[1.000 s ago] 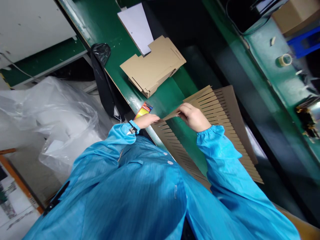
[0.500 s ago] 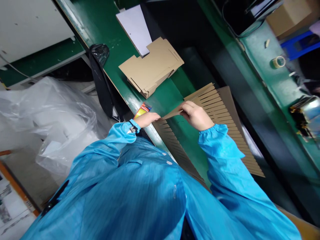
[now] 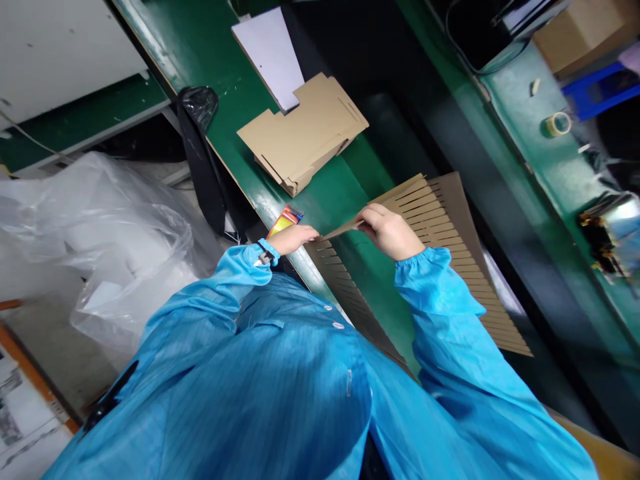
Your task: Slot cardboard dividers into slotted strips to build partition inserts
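Observation:
A narrow cardboard strip (image 3: 340,231) stretches between my two hands above the green bench. My left hand (image 3: 296,239) pinches its near end at the bench edge, just over a row of slotted cardboard dividers (image 3: 345,287). The far end is closed between the thumb and fingers of my right hand (image 3: 389,230). Beside and beyond my right wrist lies a second row of slotted cardboard dividers (image 3: 440,230), evenly spaced. A red and yellow packet (image 3: 286,220) sits right behind my left hand.
A stack of flat cut cardboard (image 3: 305,130) lies farther along the green bench (image 3: 200,47), touching a white board (image 3: 270,60). Clear plastic sheeting (image 3: 115,247) is heaped at the left. A tape roll (image 3: 558,124) rests on the ledge at right.
My right hand has shifted slightly left and down with its end of the strip. The top of the divider row by it sits a little lower. My left hand has hardly moved.

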A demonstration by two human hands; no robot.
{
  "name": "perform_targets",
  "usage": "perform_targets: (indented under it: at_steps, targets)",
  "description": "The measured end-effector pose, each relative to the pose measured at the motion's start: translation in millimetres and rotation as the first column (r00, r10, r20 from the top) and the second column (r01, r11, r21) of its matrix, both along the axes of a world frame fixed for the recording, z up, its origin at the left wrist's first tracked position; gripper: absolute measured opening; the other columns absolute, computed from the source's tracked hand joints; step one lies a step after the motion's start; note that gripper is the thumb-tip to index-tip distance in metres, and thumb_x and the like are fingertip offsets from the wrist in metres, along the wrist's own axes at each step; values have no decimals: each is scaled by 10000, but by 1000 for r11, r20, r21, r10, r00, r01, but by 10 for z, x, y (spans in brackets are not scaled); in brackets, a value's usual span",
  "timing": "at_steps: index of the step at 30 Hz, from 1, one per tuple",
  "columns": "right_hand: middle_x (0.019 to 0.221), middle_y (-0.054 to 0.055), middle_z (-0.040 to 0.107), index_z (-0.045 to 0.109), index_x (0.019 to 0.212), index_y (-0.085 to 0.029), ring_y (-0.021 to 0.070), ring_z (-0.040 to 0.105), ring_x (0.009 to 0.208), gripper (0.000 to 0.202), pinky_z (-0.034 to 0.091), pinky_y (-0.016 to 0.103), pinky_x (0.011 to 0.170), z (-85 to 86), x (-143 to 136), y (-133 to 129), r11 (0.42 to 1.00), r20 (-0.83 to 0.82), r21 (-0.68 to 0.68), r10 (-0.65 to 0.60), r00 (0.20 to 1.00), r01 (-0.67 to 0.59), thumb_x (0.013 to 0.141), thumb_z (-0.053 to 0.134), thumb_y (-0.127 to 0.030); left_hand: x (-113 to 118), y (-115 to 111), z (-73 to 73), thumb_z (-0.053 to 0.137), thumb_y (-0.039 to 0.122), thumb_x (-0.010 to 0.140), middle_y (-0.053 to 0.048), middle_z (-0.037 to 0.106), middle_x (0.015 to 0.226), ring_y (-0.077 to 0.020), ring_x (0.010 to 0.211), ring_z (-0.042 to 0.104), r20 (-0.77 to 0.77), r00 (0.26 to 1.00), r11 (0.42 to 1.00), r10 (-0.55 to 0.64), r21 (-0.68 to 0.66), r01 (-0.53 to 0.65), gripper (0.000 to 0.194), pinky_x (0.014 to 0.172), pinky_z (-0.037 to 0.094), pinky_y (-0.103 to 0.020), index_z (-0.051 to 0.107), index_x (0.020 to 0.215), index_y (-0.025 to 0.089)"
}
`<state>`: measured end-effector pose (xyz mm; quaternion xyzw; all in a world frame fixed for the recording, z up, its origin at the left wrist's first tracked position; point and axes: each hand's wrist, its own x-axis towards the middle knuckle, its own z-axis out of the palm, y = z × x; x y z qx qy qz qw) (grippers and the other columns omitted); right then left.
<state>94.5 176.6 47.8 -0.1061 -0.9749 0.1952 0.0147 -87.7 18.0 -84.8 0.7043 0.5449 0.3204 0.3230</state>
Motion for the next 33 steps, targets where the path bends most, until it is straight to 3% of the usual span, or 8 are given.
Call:
perform_targets:
  at_steps: [8,13,18,22,25,28,30,33]
  targets:
    - [904,94,612,582,871,-203,193,612,798,210,510,306,715,-51,9,-28,1000,-12,14,8,1000,-8,941,397,-273,-22,-6,-67,448,126,905,-76,665,962,-143,885,622,24,1000,1000,6,8,-6,200,808,472,-230,633,977,150]
    - [925,103,607,589,893,-191,198,604,809,220,503,309,722,-130,4,-63,998,34,59,-2,999,0,946,385,-252,20,5,-77,450,180,931,-100,664,908,-155,833,628,-16,999,998,50,25,-50,199,773,481,-238,638,959,120]
    - [991,125,605,602,948,-170,196,607,815,250,490,298,736,-228,-50,-212,981,232,191,-16,972,-29,931,353,-156,61,17,-50,452,166,925,-98,661,935,-151,856,630,3,998,998,65,5,-65,200,782,485,-239,630,1005,125]
    - [1045,179,613,614,1026,-103,208,635,829,325,505,311,773,-337,-136,-426,981,420,185,-20,907,-65,868,336,-42,98,19,-28,442,139,916,-94,663,938,-159,879,632,-9,997,997,82,-5,-82,208,792,493,-254,632,999,132]
    - [1296,212,532,537,1241,-90,220,640,958,467,521,344,832,-356,-125,-511,995,329,102,-22,944,-13,839,314,-12,118,-9,-17,439,144,916,-104,666,958,-167,902,634,6,995,995,102,-7,-102,208,813,501,-270,629,999,126]
    - [1399,148,484,464,1347,-154,210,591,1114,540,507,359,917,-287,47,-428,994,84,59,-95,992,90,843,307,-40,105,-60,27,448,155,906,-107,674,987,-179,936,638,9,992,992,122,-17,-122,207,854,502,-293,637,988,131]
    - [1310,140,561,492,1315,-153,220,551,1178,480,467,388,987,-223,281,-256,943,-105,124,-297,949,308,866,330,-99,76,-88,100,443,167,902,-96,685,985,-186,955,641,0,990,989,144,-35,-144,217,877,501,-304,650,964,141]
    - [1271,211,570,502,1285,-76,311,497,1229,476,400,498,1035,-174,770,119,708,-262,246,-609,749,662,830,492,-213,47,-66,290,424,242,929,-77,701,1001,-192,984,646,2,976,973,220,-74,-219,262,908,499,-309,670,966,158]
